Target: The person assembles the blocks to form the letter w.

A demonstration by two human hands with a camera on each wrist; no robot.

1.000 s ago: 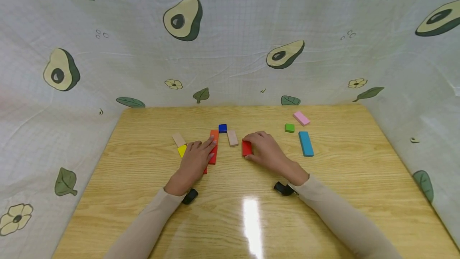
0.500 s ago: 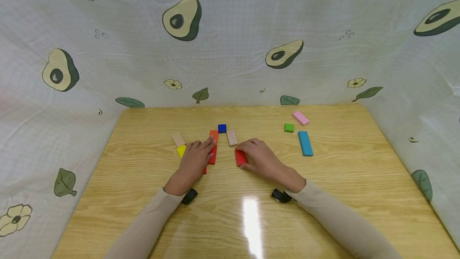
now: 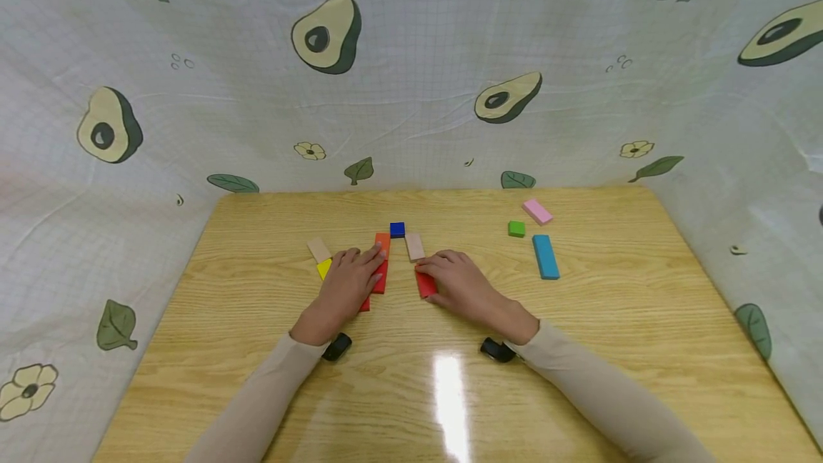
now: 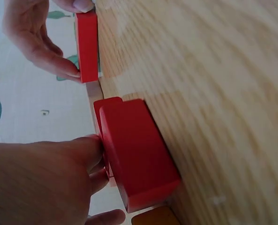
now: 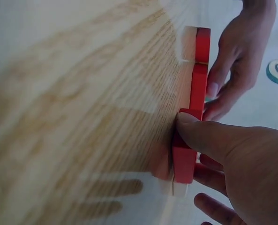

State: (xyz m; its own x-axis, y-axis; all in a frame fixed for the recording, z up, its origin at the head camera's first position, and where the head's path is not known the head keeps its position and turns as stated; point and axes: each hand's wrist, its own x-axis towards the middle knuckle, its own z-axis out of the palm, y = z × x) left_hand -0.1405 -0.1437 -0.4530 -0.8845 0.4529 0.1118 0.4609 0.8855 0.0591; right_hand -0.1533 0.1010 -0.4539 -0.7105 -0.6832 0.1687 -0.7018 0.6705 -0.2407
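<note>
My right hand (image 3: 464, 286) pinches a red block (image 3: 425, 283) between thumb and fingers, low over the table at the near end of a pale wooden block (image 3: 414, 247). The right wrist view shows the thumb lying along this red block (image 5: 184, 161). My left hand (image 3: 349, 282) rests over a line of blocks, its fingers on an orange-red block (image 3: 382, 240) and its thumb by a red block (image 3: 380, 283). Another red block (image 3: 365, 304) is partly hidden beneath that hand; it looms large in the left wrist view. A blue block (image 3: 397, 230) sits between the orange-red and pale blocks.
Left of the left hand lie a yellow block (image 3: 324, 267), partly covered, and a tan block (image 3: 318, 249). To the right are a green block (image 3: 516, 228), a pink block (image 3: 537, 211) and a long blue block (image 3: 546, 257). A printed cloth (image 3: 411, 77) hangs behind the table.
The right hand has slid the red block left and toward me, bringing it to the near end of the pale block. The left hand has stayed in place.
</note>
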